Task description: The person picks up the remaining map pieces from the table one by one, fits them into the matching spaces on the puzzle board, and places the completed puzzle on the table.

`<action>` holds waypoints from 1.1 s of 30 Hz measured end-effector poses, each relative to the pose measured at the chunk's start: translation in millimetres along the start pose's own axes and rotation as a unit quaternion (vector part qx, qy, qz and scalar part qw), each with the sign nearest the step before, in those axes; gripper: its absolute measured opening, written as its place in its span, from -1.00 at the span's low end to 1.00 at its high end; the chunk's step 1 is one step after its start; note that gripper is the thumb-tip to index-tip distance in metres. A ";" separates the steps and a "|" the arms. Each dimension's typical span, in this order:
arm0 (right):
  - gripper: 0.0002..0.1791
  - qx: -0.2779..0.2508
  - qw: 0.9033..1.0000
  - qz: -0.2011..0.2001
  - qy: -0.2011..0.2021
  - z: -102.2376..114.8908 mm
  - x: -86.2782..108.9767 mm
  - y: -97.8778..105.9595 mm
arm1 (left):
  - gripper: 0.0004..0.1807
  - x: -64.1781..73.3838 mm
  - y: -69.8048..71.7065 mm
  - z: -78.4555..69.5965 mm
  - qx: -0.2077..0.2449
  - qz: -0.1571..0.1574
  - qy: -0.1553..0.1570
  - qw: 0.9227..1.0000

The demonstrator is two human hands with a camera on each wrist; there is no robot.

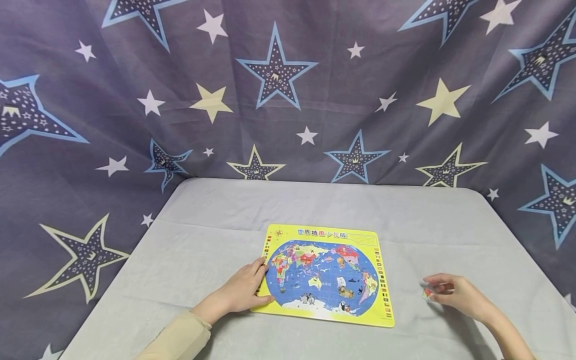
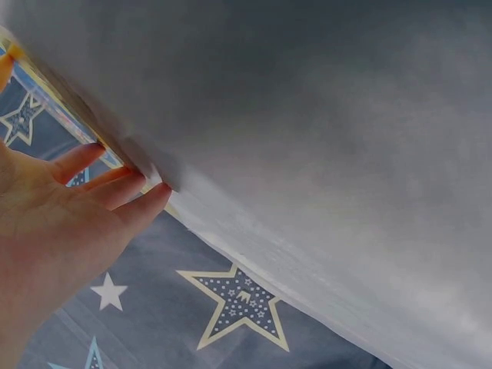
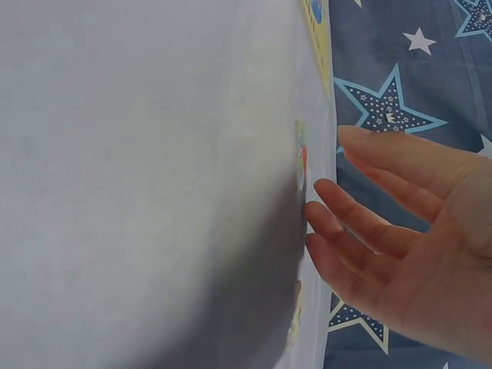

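Observation:
A yellow-bordered world map puzzle board, with Chinese characters along its top, lies flat on the table. My left hand rests at the board's left edge, its fingertips touching the rim in the left wrist view and the thumb at the lower left corner. Off to the right of the board, my right hand hovers with thumb and fingers spread around a small red and green piece. In the right wrist view the fingers stand apart from that piece. A second, pale piece lies nearby, hidden in the head view.
A light grey cloth covers the table, slightly wrinkled. Behind and at both sides hangs a dark curtain printed with stars. The table's rounded back edge meets the curtain.

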State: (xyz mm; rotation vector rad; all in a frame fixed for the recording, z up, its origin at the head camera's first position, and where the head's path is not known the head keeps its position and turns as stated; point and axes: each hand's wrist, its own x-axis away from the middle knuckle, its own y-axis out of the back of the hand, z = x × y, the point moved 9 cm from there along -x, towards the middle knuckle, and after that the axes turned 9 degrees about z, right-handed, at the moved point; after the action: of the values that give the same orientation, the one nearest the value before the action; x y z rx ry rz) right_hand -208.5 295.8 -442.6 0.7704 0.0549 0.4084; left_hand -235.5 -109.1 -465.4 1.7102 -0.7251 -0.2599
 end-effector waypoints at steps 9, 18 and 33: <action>-0.60 -0.014 0.999 0.025 -0.018 -7.7 -0.4 -4.8 | -0.14 -0.6 -0.5 0.4 0.004 0.003 0.002 1.000; -0.59 -0.007 0.999 0.039 -0.035 -14.2 -2.1 -8.4 | -0.14 -1.1 -1.1 1.0 0.004 0.005 0.005 1.000; -0.69 -0.020 0.998 0.027 -0.049 -17.1 -3.7 -11.0 | -0.15 -0.6 0.1 -0.8 0.003 0.006 0.005 1.000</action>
State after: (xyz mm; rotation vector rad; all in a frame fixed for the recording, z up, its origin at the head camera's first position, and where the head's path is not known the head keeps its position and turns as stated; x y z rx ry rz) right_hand -211.6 298.7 -462.8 0.7526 -0.0653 0.4209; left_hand -235.6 -108.2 -465.2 1.7110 -0.7291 -0.2398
